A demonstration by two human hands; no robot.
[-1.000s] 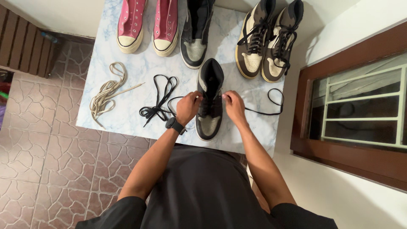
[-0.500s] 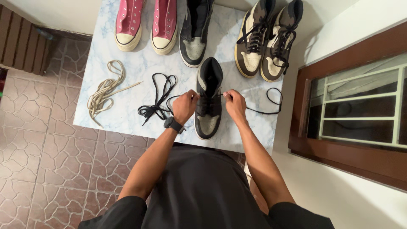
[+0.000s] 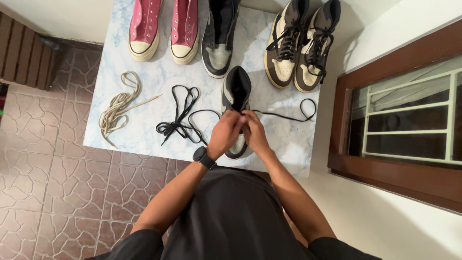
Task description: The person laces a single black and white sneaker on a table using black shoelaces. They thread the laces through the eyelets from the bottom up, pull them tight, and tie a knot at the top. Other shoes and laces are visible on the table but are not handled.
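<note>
Left hand [image 3: 225,134] and right hand [image 3: 255,133] together — fingertips pinched, forearms angled inward, each grip closed.

A black-and-grey high-top shoe [image 3: 237,96] stood upright on the marble surface [image 3: 144,130], its black lace [image 3: 288,115] trailing right.

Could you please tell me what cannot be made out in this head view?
- Front of the black high-top shoe: covered by the left hand and right hand.
- Which eyelets the black lace passes through: hidden by the fingers.
- Heels of the pink shoes: cut off by the top edge.
</note>
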